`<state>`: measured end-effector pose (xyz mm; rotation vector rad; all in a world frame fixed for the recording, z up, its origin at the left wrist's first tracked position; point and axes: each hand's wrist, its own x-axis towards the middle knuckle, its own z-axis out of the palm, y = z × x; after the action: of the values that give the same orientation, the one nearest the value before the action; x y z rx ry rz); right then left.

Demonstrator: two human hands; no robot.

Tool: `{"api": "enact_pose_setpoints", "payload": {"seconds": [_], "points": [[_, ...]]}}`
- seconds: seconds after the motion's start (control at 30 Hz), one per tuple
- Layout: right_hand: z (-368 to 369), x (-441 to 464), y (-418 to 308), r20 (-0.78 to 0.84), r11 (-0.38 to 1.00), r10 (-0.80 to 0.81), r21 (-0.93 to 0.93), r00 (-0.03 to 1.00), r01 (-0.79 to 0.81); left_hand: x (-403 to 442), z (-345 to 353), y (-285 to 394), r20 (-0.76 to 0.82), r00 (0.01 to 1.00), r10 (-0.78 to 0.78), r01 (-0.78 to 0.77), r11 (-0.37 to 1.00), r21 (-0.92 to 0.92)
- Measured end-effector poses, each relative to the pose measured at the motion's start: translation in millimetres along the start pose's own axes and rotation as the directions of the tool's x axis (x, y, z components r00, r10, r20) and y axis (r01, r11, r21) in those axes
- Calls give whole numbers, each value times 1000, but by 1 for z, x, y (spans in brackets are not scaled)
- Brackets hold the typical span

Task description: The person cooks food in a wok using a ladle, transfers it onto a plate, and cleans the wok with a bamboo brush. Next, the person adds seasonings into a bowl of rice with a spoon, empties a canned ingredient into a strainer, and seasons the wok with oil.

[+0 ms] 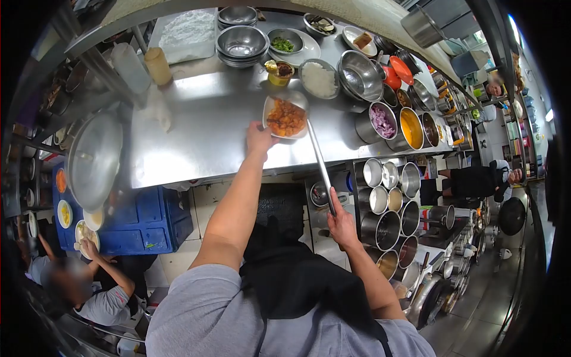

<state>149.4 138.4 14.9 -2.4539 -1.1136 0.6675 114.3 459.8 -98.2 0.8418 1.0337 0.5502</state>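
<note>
My left hand (260,140) grips the near left edge of a white dish (292,137) above the steel counter. Orange-red chunks of food (286,119) fill it. My right hand (342,221) is closed around the long metal handle of a ladle (317,152), which slants up and left to the dish. Its metal head is at the dish's upper right edge, partly hidden. Beyond the dish are a small yellow tub (279,72) with dark contents and a metal bowl of white rice-like food (319,79).
Stacked metal bowls (242,43), chopped greens (283,44) and a tray of white powder (184,33) line the back. Chopped purple onion (382,122) and yellow liquid (410,128) stand right. Several pots (388,229) sit below. A co-worker (107,297) handles a plate on a blue chest (137,223).
</note>
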Motion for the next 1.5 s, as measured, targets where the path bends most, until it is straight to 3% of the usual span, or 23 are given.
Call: {"api": "enact_pose_setpoints", "payload": {"seconds": [0.07, 0.3, 0.37, 0.5, 0.7, 0.77, 0.8, 1.03, 1.1, 1.17, 1.37, 1.43, 1.5], "points": [[4, 0, -9, -56, 1000, -1, -29, 998, 0, 1, -1, 0, 6, 1000, 9, -8, 997, -72], [-2, -3, -25, 42, 985, 114, 126, 993, -119, -3, -3, 6, 51, 999, -8, 14, 994, -108], [-5, -5, -30, 49, 948, 110, 295, 993, -120, -1, -3, 4, 42, 999, -12, 18, 991, -136], [-16, -6, -34, 100, 922, 165, 338, 981, -189, 3, 0, -1, 44, 999, 1, 5, 991, -136], [-6, -9, -37, 50, 937, 161, 305, 986, -169, 0, 6, 4, 31, 1000, -7, 11, 990, -144], [-3, -9, -40, -16, 954, 57, 297, 998, -50, 2, 6, 1, 21, 1000, -9, 12, 992, -124], [-13, -11, -55, 84, 890, 132, 428, 988, -156, 3, 6, 1, 23, 1000, -5, 8, 993, -119], [-17, -21, -62, 33, 890, 138, 434, 990, -139, 8, 5, -8, 36, 999, 2, 2, 992, -126], [-10, -17, -52, 134, 863, 155, 464, 979, -200, 4, 4, -6, 44, 999, 5, 0, 992, -129], [0, -18, -38, -41, 942, 5, 336, 999, 9, -5, -2, -5, 108, 994, 27, -10, 988, -153], [-8, -32, -47, -83, 938, -10, 345, 997, 38, -33, -27, -32, 264, 964, 20, -4, 998, -59], [-6, -29, -37, -81, 958, -44, 278, 996, 65, -69, -15, -35, 349, 927, -137, 250, 920, -303], [-5, -26, -35, -81, 973, -77, 210, 994, 93, -92, -8, -61, 517, 834, -193, 339, 918, -204]]}}
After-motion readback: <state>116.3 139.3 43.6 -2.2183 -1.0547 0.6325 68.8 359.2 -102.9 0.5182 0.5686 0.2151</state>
